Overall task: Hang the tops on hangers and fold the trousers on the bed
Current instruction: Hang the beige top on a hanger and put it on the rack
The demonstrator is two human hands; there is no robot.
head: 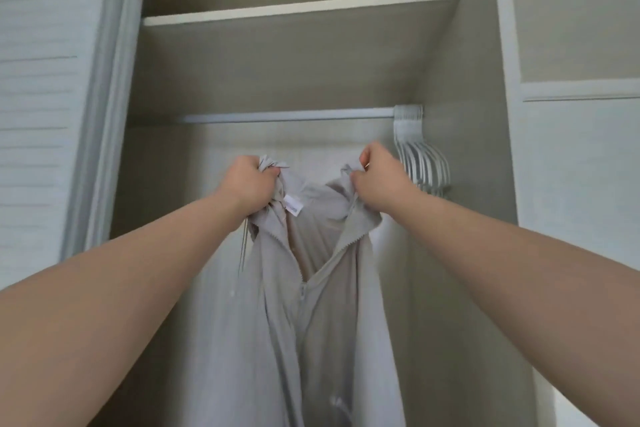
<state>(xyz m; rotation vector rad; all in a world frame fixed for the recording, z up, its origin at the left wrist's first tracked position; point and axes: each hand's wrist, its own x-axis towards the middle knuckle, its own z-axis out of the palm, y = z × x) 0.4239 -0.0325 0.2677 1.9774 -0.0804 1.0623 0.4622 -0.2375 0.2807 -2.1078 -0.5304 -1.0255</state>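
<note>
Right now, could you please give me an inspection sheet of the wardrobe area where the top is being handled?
Surface: only a shelf, above the rail, is in view.
Job's things: grey zip top hangs from both hands, zip partly open, not on a hanger; hangers bunched at the rail's right end.
Clutter: nothing seen.
Grippers: left hand grips bunched collar fabric; right hand pinches the opposite collar edge.
Cables: nothing seen.
Surroundings: open wardrobe; slatted door at left.
</note>
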